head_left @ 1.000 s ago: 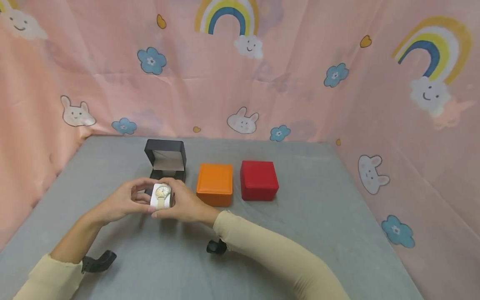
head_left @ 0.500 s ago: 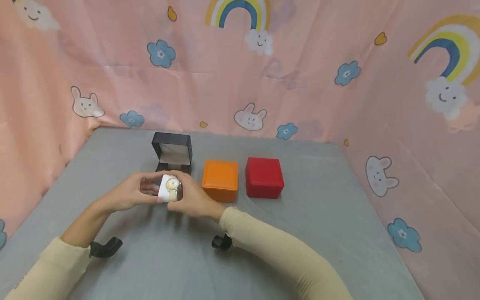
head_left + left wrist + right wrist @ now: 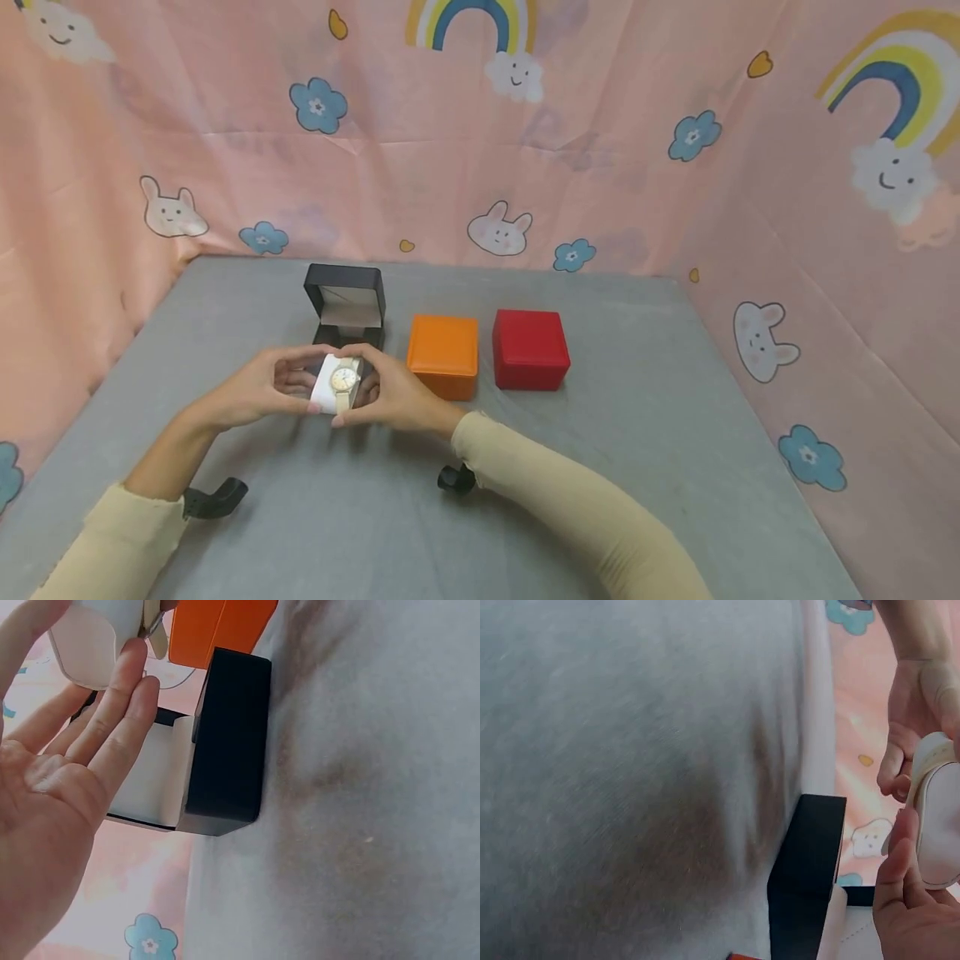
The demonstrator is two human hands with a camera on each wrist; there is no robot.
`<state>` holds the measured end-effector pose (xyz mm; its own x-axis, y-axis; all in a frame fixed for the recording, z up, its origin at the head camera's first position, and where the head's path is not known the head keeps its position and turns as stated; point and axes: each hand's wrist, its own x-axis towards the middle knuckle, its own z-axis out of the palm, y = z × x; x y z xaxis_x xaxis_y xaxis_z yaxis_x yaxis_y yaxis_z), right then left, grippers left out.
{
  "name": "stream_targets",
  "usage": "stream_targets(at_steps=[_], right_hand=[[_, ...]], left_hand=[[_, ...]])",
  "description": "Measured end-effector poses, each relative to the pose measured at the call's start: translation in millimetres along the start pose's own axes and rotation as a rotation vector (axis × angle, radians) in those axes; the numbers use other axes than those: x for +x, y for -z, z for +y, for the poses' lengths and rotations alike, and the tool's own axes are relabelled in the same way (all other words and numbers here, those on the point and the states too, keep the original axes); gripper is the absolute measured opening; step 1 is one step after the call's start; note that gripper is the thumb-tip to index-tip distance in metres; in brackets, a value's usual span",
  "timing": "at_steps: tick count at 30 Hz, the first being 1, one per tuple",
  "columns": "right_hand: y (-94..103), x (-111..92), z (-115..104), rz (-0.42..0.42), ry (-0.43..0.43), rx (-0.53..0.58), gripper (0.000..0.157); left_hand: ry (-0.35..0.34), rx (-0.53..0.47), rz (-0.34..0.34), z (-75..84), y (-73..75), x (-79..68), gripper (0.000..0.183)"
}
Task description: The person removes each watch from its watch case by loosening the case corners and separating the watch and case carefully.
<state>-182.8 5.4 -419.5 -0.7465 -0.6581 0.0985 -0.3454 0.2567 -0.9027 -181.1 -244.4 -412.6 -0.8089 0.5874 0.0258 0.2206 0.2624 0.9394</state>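
A watch (image 3: pixel 344 380) with a cream strap and pale round dial is wrapped round a white cushion (image 3: pixel 322 387), both raised in front of the open black watch box (image 3: pixel 344 279). My left hand (image 3: pixel 251 388) grips the cushion's left end between thumb and fingers. From the other side my right hand (image 3: pixel 405 396) holds the strap and cushion edge, thumb below and index finger above. In the left wrist view the cushion's end (image 3: pixel 90 649) and the strap's buckle side show past the fingers. The right wrist view has the cushion's other end (image 3: pixel 939 825) close to the right fingertips.
An orange box (image 3: pixel 442 346) and a red box (image 3: pixel 531 350), both with lids down, stand right of the black box on the grey cloth (image 3: pixel 637 467). A pink patterned curtain (image 3: pixel 600 167) rises behind and along the sides.
The right hand's thumb and fingers have spread wider at the right end, and the cushion has tilted slightly between the hands. The head view has shifted a little; the boxes stay put.
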Motion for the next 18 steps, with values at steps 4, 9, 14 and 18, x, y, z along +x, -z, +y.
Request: stream_targets(at_steps=[4,9,14,18], right_hand=[[1.2,-0.9,0.0,0.022,0.025,-0.051,0.082],[3.1,-0.8,-1.7,0.042,0.004,-0.034,0.082],[2.9,-1.2,-3.8,0.049,-0.017,-0.014,0.079],[2.2,-2.4,-5.4,0.063,-0.027,0.009,0.078]], left_hand=[[-0.017,-0.029,-0.010,-2.3,-0.3,1.1,0.071],[-0.031,-0.073,-0.018,-3.6,1.3,5.2,0.072],[-0.022,-0.088,-0.016,-4.3,1.9,5.9,0.072],[-0.008,-0.094,0.003,-3.2,0.0,4.5,0.073]])
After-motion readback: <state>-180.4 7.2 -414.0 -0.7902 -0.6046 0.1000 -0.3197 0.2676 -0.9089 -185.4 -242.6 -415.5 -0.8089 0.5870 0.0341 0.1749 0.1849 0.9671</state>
